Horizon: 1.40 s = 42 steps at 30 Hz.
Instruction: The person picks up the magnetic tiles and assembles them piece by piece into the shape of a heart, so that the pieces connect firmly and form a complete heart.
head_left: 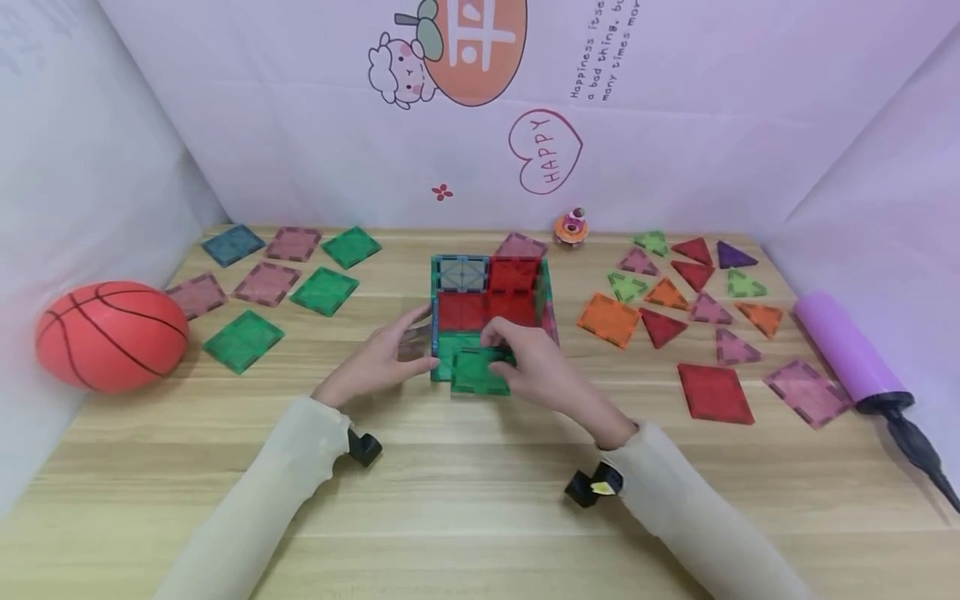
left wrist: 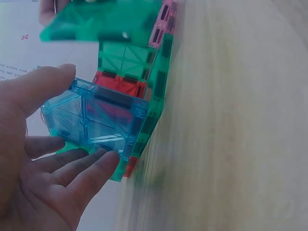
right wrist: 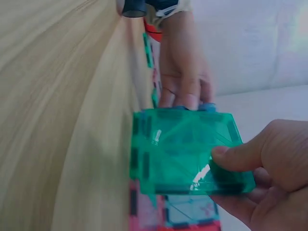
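Your right hand (head_left: 542,372) pinches a green square plastic tile (head_left: 480,371) w/ thumb on top, left hand (head_left: 382,360), fingers spread, props the see-through blue square tile (left wrist: 94,120) so it stays up.

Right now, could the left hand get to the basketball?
Probably yes. The left hand is pressed against the tile box, and only bare table lies between it and the basketball.
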Motion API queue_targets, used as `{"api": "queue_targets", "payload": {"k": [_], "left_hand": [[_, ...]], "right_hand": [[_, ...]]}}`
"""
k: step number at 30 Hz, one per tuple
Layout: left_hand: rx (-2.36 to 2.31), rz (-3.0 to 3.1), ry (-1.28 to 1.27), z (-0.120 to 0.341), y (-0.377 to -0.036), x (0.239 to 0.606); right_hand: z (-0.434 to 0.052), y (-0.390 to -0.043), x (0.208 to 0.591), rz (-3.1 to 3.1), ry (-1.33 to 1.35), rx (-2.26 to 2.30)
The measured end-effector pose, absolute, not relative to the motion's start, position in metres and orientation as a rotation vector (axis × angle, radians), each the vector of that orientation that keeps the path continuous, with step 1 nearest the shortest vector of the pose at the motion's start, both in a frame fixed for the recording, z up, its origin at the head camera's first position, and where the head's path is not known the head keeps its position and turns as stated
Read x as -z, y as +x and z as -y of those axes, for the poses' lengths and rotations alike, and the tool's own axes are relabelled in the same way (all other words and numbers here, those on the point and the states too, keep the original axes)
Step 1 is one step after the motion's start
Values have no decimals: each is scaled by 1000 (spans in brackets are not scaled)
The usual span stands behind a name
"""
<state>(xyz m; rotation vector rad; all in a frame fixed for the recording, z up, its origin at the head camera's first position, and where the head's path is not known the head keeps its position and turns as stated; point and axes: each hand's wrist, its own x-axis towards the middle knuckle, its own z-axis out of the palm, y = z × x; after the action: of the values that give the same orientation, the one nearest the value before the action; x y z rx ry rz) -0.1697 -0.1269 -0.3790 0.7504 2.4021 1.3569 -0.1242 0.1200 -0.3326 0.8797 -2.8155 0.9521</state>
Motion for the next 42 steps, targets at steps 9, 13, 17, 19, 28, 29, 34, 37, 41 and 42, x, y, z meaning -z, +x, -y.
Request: {"api": "queue_targets", "payload": {"k": [9, 13, 17, 19, 28, 29, 34, 37, 41, 42], "left_hand": [[-1425, -2381, 870, 125, -169, 377], [-1341, -2459, 910, 127, -168, 375], [-1319, -2484, 906, 128, -167, 375], [-1317, -2491, 908, 128, -167, 376], [-1255, -2530, 920, 128, -167, 372], [-1252, -2534, 922, 128, -167, 371], [-1240, -2535, 933, 129, -168, 371], [-1247, -2530, 931, 129, -168, 372], [-1252, -2533, 933, 129, -168, 373], [-1249, -2536, 938, 128, -168, 373]], "right_hand": [[-97, -133, 346, 2795, 827, -898], [-96, -132, 347, 2779, 855, -838], [-98, -128, 346, 2772, 864, -820], [-104, -123, 344, 2753, 863, -826], [-160, -96, 336, 2665, 793, -856], [-168, -93, 336, 2666, 767, -839], [-209, -80, 337, 2682, 656, -704], [-235, -75, 339, 2692, 597, -641], [-271, -70, 342, 2708, 534, -571], [-280, -69, 343, 2725, 515, -558]]}}
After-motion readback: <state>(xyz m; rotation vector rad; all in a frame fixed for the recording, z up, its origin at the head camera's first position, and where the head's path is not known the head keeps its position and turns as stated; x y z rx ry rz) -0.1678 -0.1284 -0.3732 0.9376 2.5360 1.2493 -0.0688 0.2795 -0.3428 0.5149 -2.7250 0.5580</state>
